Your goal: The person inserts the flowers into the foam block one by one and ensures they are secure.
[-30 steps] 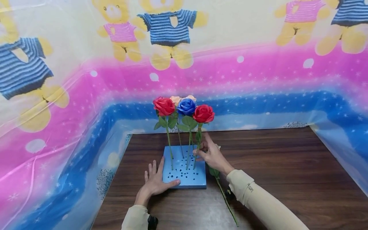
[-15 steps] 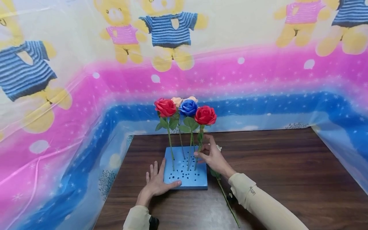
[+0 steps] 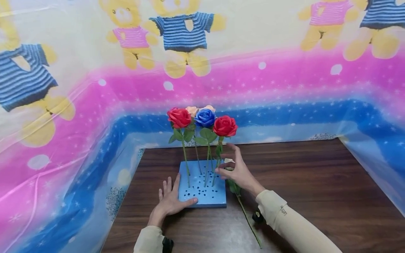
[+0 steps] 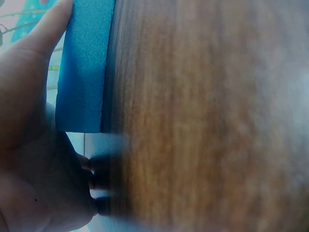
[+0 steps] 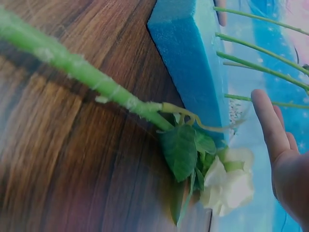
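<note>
My left hand (image 3: 172, 202) rests against the left side of a light blue foam block (image 3: 202, 201), fingers spread and thumb along its front edge. The block has several small holes in its top. In it stand two red roses (image 3: 225, 126), a blue rose (image 3: 205, 117) and two peach roses (image 3: 191, 111), their heads partly hidden behind the others. My right hand (image 3: 241, 173) is beside the right red rose's stem (image 5: 236, 97), thumb tip right at it, fingers parted and loosely bent. A white rose (image 5: 229, 181) lies on the table under the right hand.
The white rose's long green stem (image 3: 248, 221) runs toward the front of the brown wooden table (image 3: 303, 182). Behind and left of the table hangs a cloth (image 3: 284, 80) printed with teddy bears. Each wrist wears a small black device.
My right hand has loosened from the right red rose's stem and shifted slightly right, its fingers spreading apart. The left hand stays on the block, and the roses stand as before.
</note>
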Tool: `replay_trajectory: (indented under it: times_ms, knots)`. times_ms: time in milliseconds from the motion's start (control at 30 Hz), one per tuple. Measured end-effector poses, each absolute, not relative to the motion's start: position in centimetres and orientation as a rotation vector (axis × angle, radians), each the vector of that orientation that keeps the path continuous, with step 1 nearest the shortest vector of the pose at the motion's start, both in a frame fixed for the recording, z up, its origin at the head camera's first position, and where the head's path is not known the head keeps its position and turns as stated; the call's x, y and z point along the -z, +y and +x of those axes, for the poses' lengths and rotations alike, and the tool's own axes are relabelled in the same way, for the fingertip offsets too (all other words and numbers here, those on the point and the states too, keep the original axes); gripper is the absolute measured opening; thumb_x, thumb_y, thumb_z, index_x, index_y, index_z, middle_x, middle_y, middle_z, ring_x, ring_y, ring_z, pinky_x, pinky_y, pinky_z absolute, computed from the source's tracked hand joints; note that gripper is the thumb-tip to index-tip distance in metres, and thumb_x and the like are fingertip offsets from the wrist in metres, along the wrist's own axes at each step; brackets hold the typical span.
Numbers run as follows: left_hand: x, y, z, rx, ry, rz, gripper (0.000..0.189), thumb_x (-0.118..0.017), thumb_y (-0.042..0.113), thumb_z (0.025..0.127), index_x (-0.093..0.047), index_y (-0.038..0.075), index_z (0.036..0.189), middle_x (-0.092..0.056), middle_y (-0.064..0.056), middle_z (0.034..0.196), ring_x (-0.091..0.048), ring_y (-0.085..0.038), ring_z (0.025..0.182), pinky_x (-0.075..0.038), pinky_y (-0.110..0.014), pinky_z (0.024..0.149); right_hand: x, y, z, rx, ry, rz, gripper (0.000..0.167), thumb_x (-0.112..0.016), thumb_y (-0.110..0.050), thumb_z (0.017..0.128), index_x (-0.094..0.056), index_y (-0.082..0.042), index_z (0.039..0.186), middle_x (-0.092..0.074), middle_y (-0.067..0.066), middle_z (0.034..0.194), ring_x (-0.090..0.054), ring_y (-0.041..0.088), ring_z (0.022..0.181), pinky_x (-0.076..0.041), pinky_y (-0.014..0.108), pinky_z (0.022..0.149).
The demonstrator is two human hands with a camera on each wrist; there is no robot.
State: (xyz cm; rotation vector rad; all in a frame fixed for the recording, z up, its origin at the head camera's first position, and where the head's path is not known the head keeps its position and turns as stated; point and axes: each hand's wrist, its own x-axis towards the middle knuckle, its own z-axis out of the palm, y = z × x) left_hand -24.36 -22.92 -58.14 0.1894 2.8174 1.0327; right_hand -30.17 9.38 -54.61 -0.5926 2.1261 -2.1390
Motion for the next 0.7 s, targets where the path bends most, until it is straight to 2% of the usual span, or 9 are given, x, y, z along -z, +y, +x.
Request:
replay_trajectory:
  times_ms: [133,233,367,533,633,700]
  knots:
    - [58.1,-22.9,-24.6,-1.044,2.826,0.210,0.137,-0.080,0.081,0.085,-0.006,0.018,0.182,0.007,-0.038,0.180,0.016,-0.059,0.166,0.013,-0.081,0.126,54.2,10.1,-30.2,2.153,2.137,-0.618,0.106,-0.087,-0.014,0.100,-0.017,-0.045,0.173,-0.048,0.020,0.162,-0.070,0.042,0.127,-0.065,0.069,0.086]
    - [58.4,-22.9,-24.7,-1.037,2.838,0.224,0.138,-0.078,0.084,0.084,-0.005,0.020,0.182,0.008,-0.038,0.180,0.017,-0.060,0.165,0.014,-0.082,0.125,54.1,10.7,-30.2,2.168,2.122,-0.627,0.107,-0.086,-0.009,0.100,-0.016,-0.043,0.174,-0.044,0.025,0.166,-0.066,0.052,0.132,-0.063,0.072,0.087]
    - [57.7,-22.7,-24.6,-1.023,2.816,0.197,0.138,-0.081,0.080,0.084,-0.006,0.018,0.182,0.008,-0.036,0.181,0.016,-0.058,0.166,0.013,-0.081,0.126,53.9,11.7,-30.0,2.199,2.073,-0.609,0.108,-0.086,-0.010,0.100,-0.015,-0.044,0.174,-0.042,0.026,0.169,-0.057,0.062,0.139,-0.062,0.074,0.088]
    - [57.2,-22.6,-24.7,-0.970,2.793,0.155,0.134,-0.082,0.073,0.088,-0.005,0.015,0.181,0.008,-0.035,0.182,0.014,-0.057,0.167,0.008,-0.080,0.128,53.5,12.9,-29.7,2.238,2.041,-0.599,0.107,-0.085,-0.010,0.101,-0.017,-0.046,0.174,-0.041,0.024,0.171,-0.058,0.059,0.141,-0.064,0.068,0.088]
    - [57.3,-22.6,-24.5,-0.922,2.792,0.143,0.134,-0.080,0.076,0.089,-0.002,0.018,0.181,0.009,-0.034,0.182,0.015,-0.056,0.167,0.006,-0.080,0.129,53.6,13.6,-29.4,2.246,2.051,-0.580,0.105,-0.082,-0.006,0.102,-0.018,-0.048,0.175,-0.040,0.024,0.173,-0.060,0.056,0.140,-0.066,0.065,0.088]
    - [57.5,-22.7,-24.4,-0.921,2.792,0.142,0.134,-0.080,0.076,0.089,-0.001,0.019,0.181,0.009,-0.034,0.182,0.015,-0.057,0.167,0.006,-0.080,0.128,53.7,14.0,-29.1,2.256,2.044,-0.561,0.105,-0.080,-0.004,0.103,-0.019,-0.049,0.175,-0.041,0.023,0.173,-0.060,0.055,0.140,-0.064,0.069,0.090]
